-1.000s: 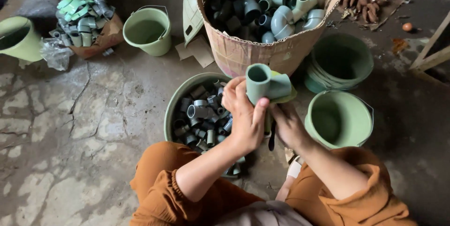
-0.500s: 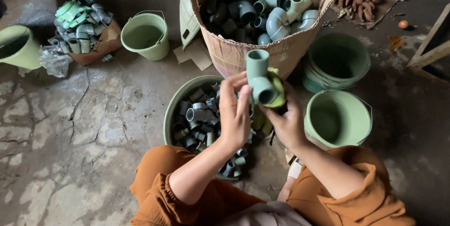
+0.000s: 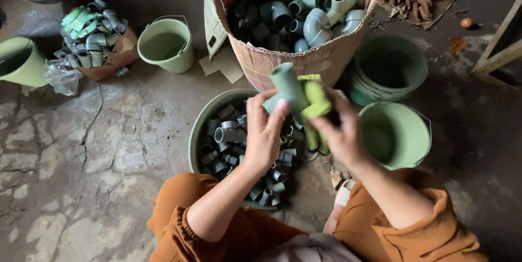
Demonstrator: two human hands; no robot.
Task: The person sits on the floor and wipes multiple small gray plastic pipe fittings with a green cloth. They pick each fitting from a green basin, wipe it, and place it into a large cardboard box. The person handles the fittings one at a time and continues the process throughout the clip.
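**Both hands on one green pipe fitting**

You hold a green pipe fitting [image 3: 287, 87] up in front of you, above the basin. Your left hand [image 3: 265, 131] sits at 7 o'clock of the fitting, fingers curled round its lower side and thumb pressed against it. Your right hand [image 3: 341, 131] sits at 4 o'clock of it, closed on a yellow-green cloth [image 3: 315, 99] that lies against the fitting's right side and trails down between your hands.

Directly below your left hand stands a round green basin [image 3: 202, 126] filled with grey and dark fittings. At 12 o'clock of the fitting, just behind it, is a big cardboard box [image 3: 304, 61] heaped with grey elbows and pipe pieces. At 3 o'clock of your right hand stands a green bucket [image 3: 399, 131], with a stack of green basins [image 3: 389, 69] behind it. At 10 o'clock, well apart, another green bucket [image 3: 164, 44] stands on the cracked concrete floor [image 3: 81, 158], near a small pile of fittings [image 3: 87, 28].
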